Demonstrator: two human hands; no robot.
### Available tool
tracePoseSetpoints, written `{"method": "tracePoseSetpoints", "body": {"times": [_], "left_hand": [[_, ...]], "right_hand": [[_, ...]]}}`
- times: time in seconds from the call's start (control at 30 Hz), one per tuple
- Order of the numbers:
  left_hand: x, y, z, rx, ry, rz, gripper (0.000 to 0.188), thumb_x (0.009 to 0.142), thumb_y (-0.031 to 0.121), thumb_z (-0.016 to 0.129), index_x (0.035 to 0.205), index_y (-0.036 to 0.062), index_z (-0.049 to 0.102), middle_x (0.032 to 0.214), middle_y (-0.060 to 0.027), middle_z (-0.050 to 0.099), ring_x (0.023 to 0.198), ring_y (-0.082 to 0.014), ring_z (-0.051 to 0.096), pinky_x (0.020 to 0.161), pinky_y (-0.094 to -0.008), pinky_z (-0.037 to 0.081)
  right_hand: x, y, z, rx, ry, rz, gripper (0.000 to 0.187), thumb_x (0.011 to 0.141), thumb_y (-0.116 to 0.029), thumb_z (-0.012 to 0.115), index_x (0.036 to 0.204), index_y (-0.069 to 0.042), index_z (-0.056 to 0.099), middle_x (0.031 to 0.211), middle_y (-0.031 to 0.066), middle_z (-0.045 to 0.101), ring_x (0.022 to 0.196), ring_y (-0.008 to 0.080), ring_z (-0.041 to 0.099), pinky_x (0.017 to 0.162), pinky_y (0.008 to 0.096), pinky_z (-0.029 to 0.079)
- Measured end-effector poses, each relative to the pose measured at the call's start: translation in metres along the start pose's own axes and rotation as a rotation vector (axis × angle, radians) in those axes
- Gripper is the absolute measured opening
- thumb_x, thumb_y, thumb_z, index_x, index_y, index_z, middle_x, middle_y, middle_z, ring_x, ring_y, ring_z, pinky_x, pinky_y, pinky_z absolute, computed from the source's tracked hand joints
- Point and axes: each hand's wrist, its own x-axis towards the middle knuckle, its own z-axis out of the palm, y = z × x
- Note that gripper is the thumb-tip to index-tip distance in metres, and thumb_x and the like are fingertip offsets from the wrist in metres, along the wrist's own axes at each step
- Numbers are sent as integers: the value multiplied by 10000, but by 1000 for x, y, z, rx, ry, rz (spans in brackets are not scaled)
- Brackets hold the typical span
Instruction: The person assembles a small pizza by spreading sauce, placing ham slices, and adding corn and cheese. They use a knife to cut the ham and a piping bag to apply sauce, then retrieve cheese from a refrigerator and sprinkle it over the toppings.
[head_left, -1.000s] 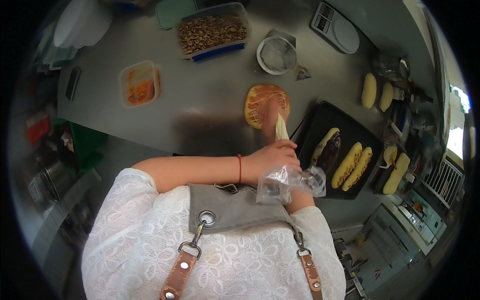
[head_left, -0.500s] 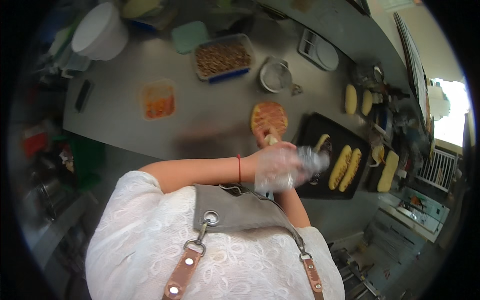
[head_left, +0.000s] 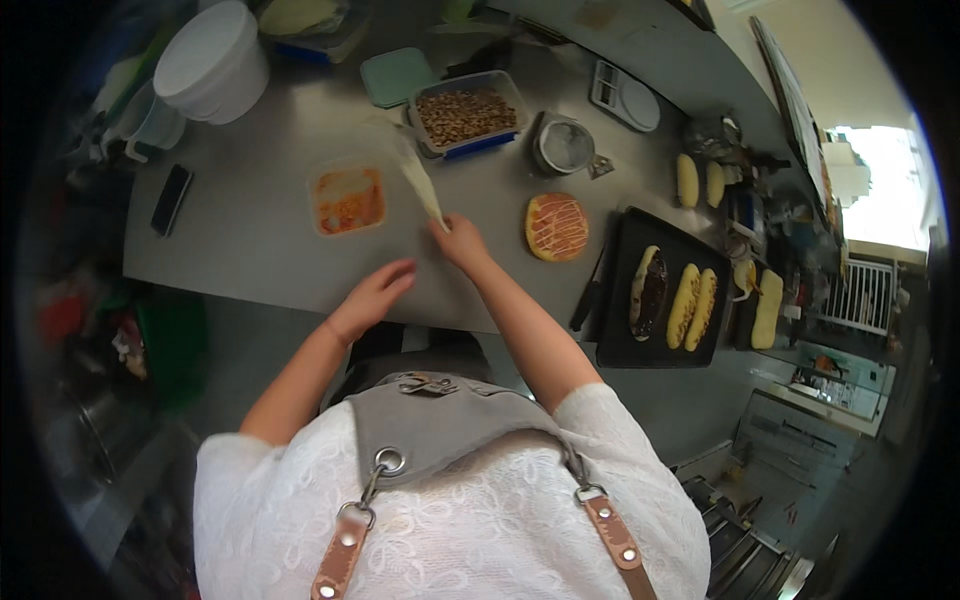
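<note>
Loosely spread left hand (head_left: pixel 374 298), right hand (head_left: pixel 460 244) pinching a pale piping bag (head_left: pixel 420 184) by one end, above a metal table (head_left: pixel 240 230)

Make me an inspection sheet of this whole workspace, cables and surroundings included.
Surface: grey metal counter, shiny.
Things in use: piping bag; drizzled round bun on the counter.
Clutter: smartphone; kitchen scale; white bucket; plastic box of chopped nuts; orange-smeared container; baking tray bearing three long pastries.
Grip: right hand clasps the piping bag; left hand open, empty.
Cables: nothing seen.
Surroundings: green container, blurred, lower left; bright window, upper right.
</note>
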Motion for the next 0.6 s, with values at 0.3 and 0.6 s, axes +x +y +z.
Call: {"method": "tracePoseSetpoints", "body": {"times": [0.3, 0.6], "left_hand": [[-53, -196, 28, 307, -12, -123, 460, 1029, 373, 398, 1246, 17, 593, 1210, -158, 631, 1121, -263, 584, 992, -337, 430], [36, -211, 142, 555, 22, -56, 520, 946, 400, 475, 1317, 37, 520, 1345, -210, 522, 1215, -359, 507, 1018, -421, 412]], "right_hand": [[-98, 29, -12, -58, 124, -423, 276, 893, -222, 651, 1095, -36, 621, 976, 146, 646, 884, 306, 622, 765, 395, 498], [-280, 266, 9, -375, -297, -373, 262, 913, -71, 544, 1172, -108, 569, 1015, 133, 677, 864, 351, 664, 716, 449, 537]]}}
